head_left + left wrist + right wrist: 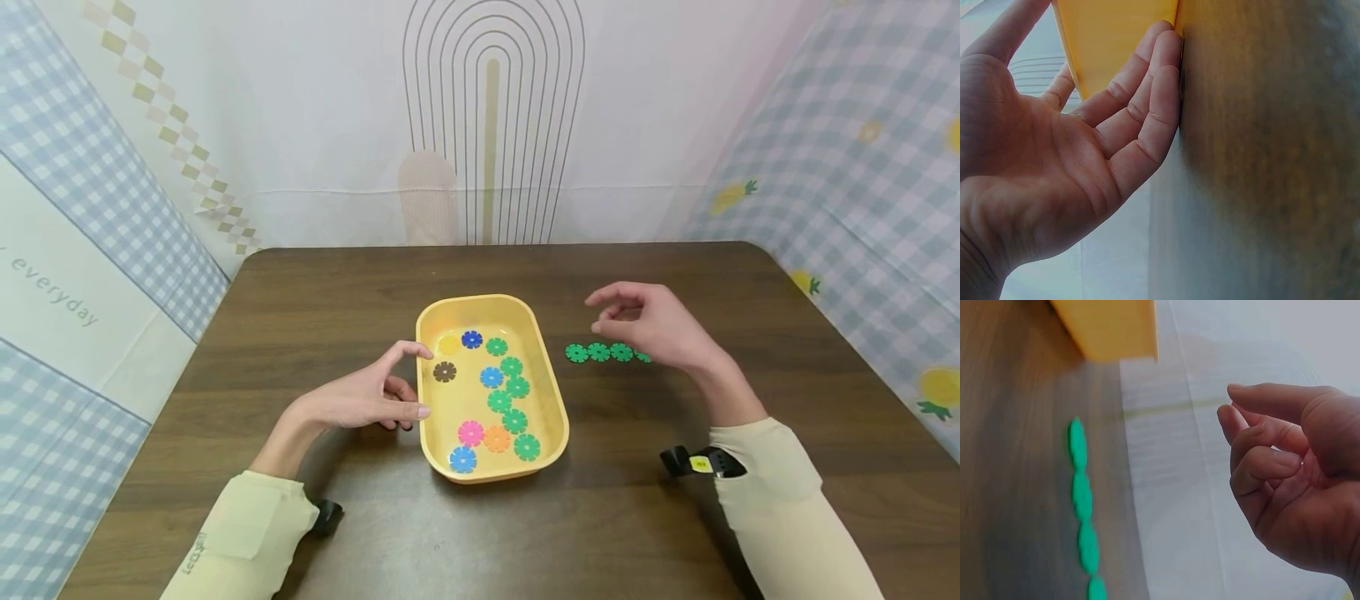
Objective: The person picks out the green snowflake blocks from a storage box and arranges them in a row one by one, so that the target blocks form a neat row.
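On the dark wood-grain table [375, 542], head view, we have a yellow rounded-rectangle plastic tray [550, 408] with multicoloured notched plastic discs [517, 387] inside, mostly green. Left hand [367, 396] at the tray's left side, thumb and index spread, tips on the rim. Right of the tray we get a row of green notched plastic discs [598, 352], its far right end hidden by the raised right hand [648, 321]. Left wrist view: we see fingers extended beside the tray's outer wall. Right wrist view: fingers loosely curled, thumb and index tips just apart
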The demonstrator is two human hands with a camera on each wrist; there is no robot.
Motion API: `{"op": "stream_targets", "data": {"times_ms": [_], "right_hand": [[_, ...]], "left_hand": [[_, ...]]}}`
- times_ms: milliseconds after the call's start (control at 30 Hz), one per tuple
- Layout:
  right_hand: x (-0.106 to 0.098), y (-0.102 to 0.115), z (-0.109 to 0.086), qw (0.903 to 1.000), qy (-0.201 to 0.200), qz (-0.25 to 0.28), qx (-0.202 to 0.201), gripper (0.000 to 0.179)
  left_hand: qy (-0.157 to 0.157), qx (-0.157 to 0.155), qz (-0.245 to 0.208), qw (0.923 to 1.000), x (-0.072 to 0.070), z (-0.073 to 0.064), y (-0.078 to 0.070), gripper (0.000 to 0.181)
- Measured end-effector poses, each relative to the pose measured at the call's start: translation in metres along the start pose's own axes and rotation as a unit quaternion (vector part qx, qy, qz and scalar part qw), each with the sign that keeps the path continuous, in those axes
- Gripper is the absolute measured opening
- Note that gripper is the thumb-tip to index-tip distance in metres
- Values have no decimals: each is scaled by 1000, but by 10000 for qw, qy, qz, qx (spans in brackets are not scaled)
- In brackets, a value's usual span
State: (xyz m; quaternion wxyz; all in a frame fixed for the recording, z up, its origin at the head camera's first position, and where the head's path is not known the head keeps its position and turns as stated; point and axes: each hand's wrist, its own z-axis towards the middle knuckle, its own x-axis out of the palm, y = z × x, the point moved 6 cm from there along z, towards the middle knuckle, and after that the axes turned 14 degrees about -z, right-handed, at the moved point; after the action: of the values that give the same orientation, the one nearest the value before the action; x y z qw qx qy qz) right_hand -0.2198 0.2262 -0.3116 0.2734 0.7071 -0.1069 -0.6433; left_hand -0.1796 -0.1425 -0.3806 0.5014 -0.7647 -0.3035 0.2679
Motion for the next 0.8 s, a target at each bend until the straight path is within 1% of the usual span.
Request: {"op": "stream_targets", "data": {"times_ms": [167, 300, 400, 533, 800], "right_hand": [[14, 29, 12, 9990, 89, 281, -348, 28], [31, 47, 18, 9977, 256, 392, -499, 28], [43, 57, 18, 9971, 357, 273, -613, 28], [56, 67, 15, 9959, 454, -15, -776, 26], [73, 84, 6, 9909, 810, -479, -959, 26]], "left_hand": [[-12, -22, -3, 10000, 0, 0, 0, 79], [4, -7, 4, 10000, 0, 0, 0, 77], [30, 23, -10, 10000, 1, 1, 0, 77], [65, 57, -7, 10000, 1, 3, 1, 77], [39, 55, 3, 10000, 1, 3, 1, 78]]}}
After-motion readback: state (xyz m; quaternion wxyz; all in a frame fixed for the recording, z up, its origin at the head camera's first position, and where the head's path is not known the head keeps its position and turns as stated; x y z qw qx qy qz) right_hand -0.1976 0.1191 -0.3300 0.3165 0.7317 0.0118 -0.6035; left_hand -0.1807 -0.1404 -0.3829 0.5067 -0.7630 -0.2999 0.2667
